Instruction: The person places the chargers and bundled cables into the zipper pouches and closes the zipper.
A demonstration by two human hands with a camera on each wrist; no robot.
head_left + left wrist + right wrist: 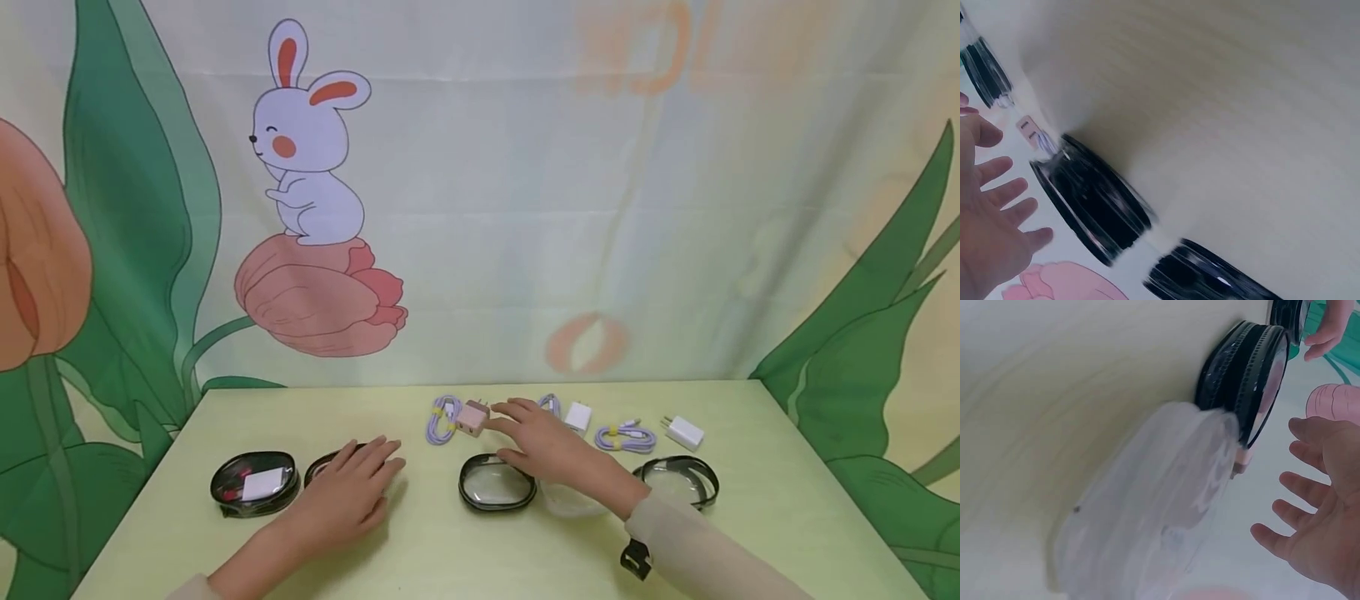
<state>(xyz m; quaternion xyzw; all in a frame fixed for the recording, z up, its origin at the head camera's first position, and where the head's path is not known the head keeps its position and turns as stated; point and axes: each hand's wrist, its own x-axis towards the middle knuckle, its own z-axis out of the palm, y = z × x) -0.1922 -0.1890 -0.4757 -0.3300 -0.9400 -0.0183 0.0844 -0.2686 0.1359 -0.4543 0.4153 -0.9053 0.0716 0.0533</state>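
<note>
My left hand [348, 492], fingers spread, is over a black-trimmed oval pouch [322, 462] and hides most of it. In the left wrist view that hand is beside the see-through pouch [1091, 200], holding nothing. My right hand [547, 442] reaches across the table with loosely extended fingers. Its fingertips come right up to a pink charger plug [473, 418] in the head view. Below this hand are a black-trimmed pouch [497, 483] and a whitish translucent pouch [573, 502]. The right wrist view shows the translucent pouch [1147, 506] near the bare palm.
At left, another black-trimmed pouch [255, 483] contains a white plug and something red. A further pouch [701, 483] lies partly behind the right forearm. Coiled lavender cables [626, 436] with yellow ties and white plugs [684, 432] lie along the back. A printed cloth [480, 208] hangs behind.
</note>
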